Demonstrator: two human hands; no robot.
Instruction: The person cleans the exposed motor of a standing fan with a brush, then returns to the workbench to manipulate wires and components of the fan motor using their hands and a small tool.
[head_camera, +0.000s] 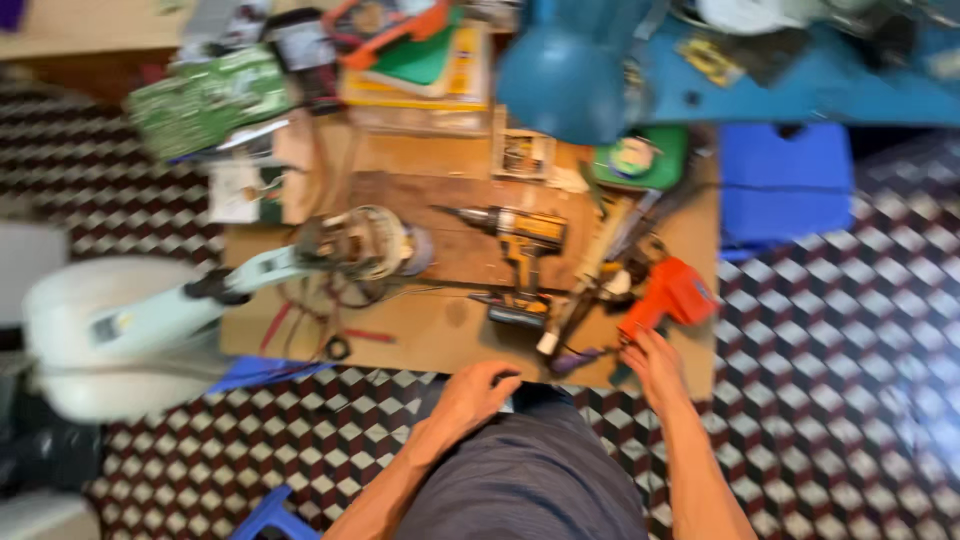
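While right hand fingers touch it, orange heat gun nozzle up-right, handle down-left; grip unclear.

Blurred clutter at table's far edge

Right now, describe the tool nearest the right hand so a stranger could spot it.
Find the low wooden table, then its front right corner. There the right hand reaches an orange pistol-shaped tool, the only orange item among the dark hand tools; the cordless drill beside it is yellow and black.
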